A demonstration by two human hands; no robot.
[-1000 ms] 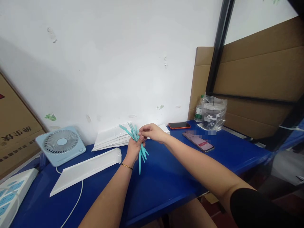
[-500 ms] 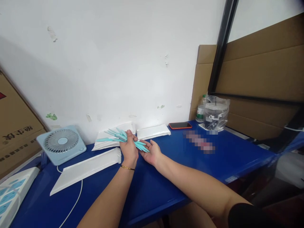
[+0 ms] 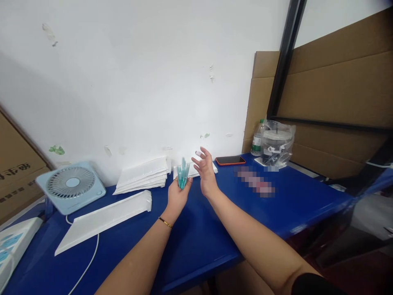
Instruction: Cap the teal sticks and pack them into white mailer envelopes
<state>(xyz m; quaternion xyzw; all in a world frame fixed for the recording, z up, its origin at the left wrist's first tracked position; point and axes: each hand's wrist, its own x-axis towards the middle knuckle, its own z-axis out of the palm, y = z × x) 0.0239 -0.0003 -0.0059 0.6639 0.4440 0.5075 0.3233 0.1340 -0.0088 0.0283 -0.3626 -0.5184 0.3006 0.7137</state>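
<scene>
My left hand (image 3: pixel 178 199) is closed round a bundle of slim turquoise sticks (image 3: pixel 183 172), which point up and away from me; their exact kind I cannot make out. Just to the right, my right hand (image 3: pixel 207 174) is raised with its fingers apart and holds nothing. A pale wrap shows on one of its fingers. Behind both hands lies a flat white packet (image 3: pixel 211 169), partly covered by them. A stack of white packets (image 3: pixel 143 174) rests to the left, with a single long white packet (image 3: pixel 106 223) in front of it.
On the blue table (image 3: pixel 196 254), a light-blue fan (image 3: pixel 72 184) and a white power strip (image 3: pixel 20 241) stand at left. A phone (image 3: pixel 231 160), a bottle (image 3: pixel 256 141) and a bagged cup (image 3: pixel 277 147) sit at the back right. A cable (image 3: pixel 92 260) crosses the left side.
The turquoise sticks, fanned out sideways between both hands before, now stand upright and gathered in my left hand. My right hand has come off them and lifted, fingers spread.
</scene>
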